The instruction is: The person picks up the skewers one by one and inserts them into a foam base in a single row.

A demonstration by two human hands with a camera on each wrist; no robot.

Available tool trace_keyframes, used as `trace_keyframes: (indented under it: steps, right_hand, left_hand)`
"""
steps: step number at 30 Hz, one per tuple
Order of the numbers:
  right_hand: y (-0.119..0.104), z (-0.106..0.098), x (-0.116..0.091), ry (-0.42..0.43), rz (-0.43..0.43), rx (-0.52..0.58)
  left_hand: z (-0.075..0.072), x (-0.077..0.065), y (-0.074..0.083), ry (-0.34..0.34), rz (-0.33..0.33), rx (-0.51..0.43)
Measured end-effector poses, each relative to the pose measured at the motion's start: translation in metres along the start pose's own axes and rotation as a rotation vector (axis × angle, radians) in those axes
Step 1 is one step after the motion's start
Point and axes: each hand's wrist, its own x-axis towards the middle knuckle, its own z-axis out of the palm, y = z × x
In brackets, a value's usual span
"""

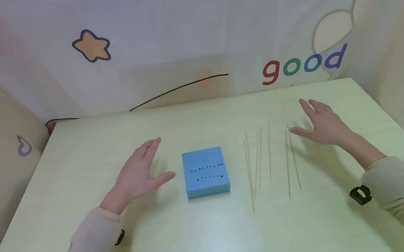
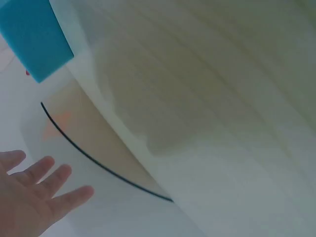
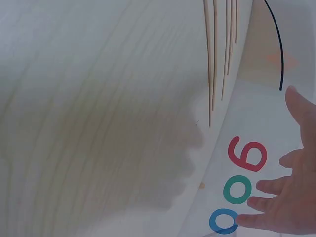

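A blue foam block lies flat on the table, with two rows of small dark holes or dots across its top. To its right, several thin wooden sticks are spread out, roughly parallel. My left hand hovers left of the block, fingers extended and thumb toward it, holding nothing. Over the table right of the sticks is my right hand, its fingers spread and its thumb near the rightmost stick. In the left wrist view the block shows at the top left; the right wrist view shows the sticks at the top.
The pale wooden table ends at a patterned cloth backdrop, which also rises on both sides. Each wrist wears a dark strap, and a small black camera sits at the right one.
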Motion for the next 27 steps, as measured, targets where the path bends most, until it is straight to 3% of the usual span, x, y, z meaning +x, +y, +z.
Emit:
trace_keyframes:
  steps: [4, 11, 17, 27]
  right_hand:
    - [0.005, -0.002, 0.001, -0.026, -0.003, 0.034]
    - [0.008, -0.004, 0.001, -0.063, -0.029, 0.069]
    - [0.016, -0.001, 0.004, -0.155, -0.045, 0.113]
    - [0.037, 0.026, 0.016, -0.211, -0.066, 0.085]
  left_hand:
    - [0.005, 0.005, 0.007, -0.102, 0.014, -0.067]
    - [0.014, 0.01, 0.015, -0.182, 0.073, -0.087]
    - [0.017, 0.013, 0.02, -0.276, 0.065, -0.093]
    - [0.023, 0.018, 0.024, -0.33, 0.072, -0.105]
